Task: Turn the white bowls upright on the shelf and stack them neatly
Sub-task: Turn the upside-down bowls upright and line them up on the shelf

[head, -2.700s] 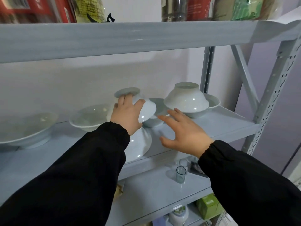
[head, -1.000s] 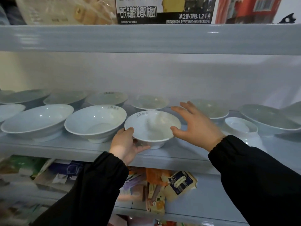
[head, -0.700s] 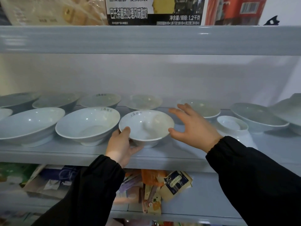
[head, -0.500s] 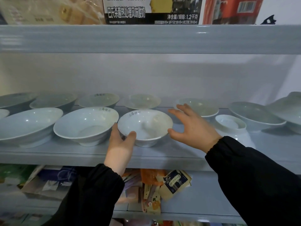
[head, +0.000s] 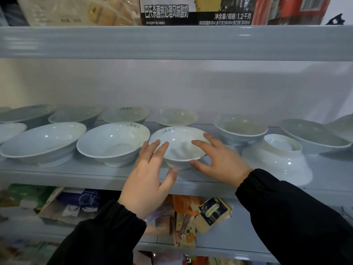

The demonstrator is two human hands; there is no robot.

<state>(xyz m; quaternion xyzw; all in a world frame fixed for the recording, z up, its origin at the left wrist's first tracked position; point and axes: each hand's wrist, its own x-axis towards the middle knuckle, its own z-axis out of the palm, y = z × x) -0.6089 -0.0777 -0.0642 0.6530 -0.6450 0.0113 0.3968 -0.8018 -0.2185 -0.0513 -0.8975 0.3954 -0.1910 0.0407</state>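
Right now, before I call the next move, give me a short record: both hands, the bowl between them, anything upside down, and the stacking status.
left hand: open, fingers straight at the left rim of the centre bowl
right hand: open, fingers spread at its right rim
centre bowl: upright, foot on the shelf
inverted bowl: foot up, right of the right hand, untouched
neighbour bowl: upright, left of the centre bowl
stacking: front-row bowls stand singly; far right edge unclear
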